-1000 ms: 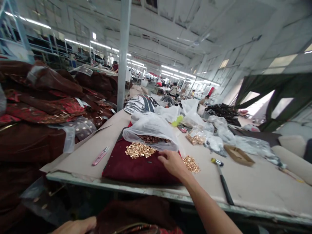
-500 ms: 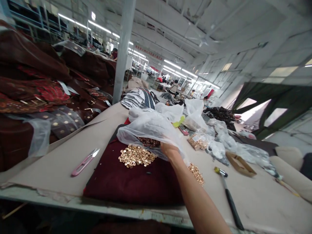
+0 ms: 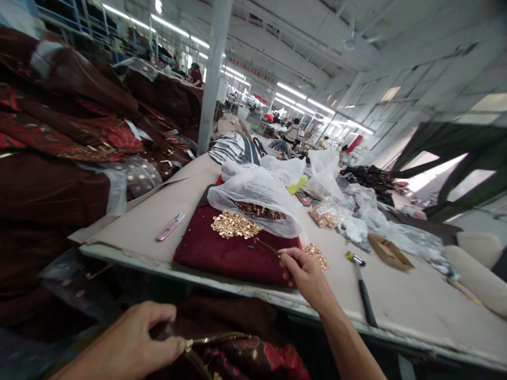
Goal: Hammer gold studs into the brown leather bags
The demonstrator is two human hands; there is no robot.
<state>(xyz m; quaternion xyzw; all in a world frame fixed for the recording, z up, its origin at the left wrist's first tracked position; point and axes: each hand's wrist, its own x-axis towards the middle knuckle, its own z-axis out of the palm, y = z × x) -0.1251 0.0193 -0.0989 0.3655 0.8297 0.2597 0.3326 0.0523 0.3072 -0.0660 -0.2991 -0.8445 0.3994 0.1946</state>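
Observation:
My left hand [image 3: 137, 338] is closed, thumb and fingertip pinching the end of a gold metal zipper [image 3: 216, 338]. The zipper runs along a dark brown bag with red patterned lining [image 3: 277, 359], below the table edge. Above the front of the table, my right hand [image 3: 303, 272] pinches a thin brown leather strip [image 3: 269, 246] with a small loop at its far end. Behind it, a white plastic bag [image 3: 257, 187] lies mouth forward with several brown leather pieces [image 3: 259, 210] inside. A heap of gold buttons [image 3: 235, 225] rests on folded maroon cloth [image 3: 233, 258].
Pink thread snips [image 3: 170, 227] lie left of the cloth. On the right are a hammer [image 3: 362, 290], a cardboard tray [image 3: 390, 252] and a second gold heap [image 3: 316, 256]. Brown leather goods [image 3: 59, 190] pile up on the left, near a metal post [image 3: 214, 74].
My right hand has come out of the plastic bag toward me, now holding the thin strip. My left hand and the zippered bag have come into view below as the view shifted.

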